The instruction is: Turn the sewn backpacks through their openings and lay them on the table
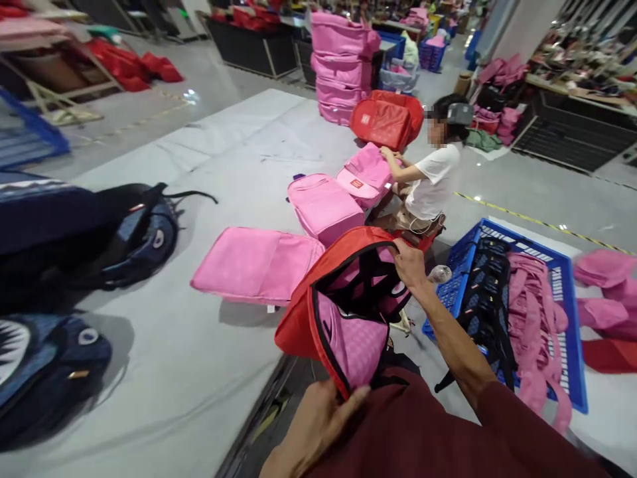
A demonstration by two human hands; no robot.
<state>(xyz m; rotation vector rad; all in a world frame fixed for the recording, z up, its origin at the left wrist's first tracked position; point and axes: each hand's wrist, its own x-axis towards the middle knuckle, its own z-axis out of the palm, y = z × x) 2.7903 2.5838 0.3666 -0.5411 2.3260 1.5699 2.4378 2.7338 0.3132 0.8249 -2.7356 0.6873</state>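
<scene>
A red backpack (308, 292) is held open in front of me, its opening edged with black binding. Inside it show pink fabric (343, 338) and black straps or trim. My right hand (411, 265) is closed on the upper edge of the opening. At the lower edge, near my body, my left hand (323, 415) grips the rim; part of its fingers is hidden. Just beyond the red backpack, a flat pink bag (243, 265) lies on the white surface, and another pink bag (326, 206) rests behind it.
A co-worker (435, 176) sits ahead, hands on a pink backpack (365, 174). To the right, a blue crate (574, 345) holds dark and pink strap pieces. Dark blue shark-face bags (54, 378) lie at left. Red bags (385, 119) and a pink stack (343, 70) stand behind.
</scene>
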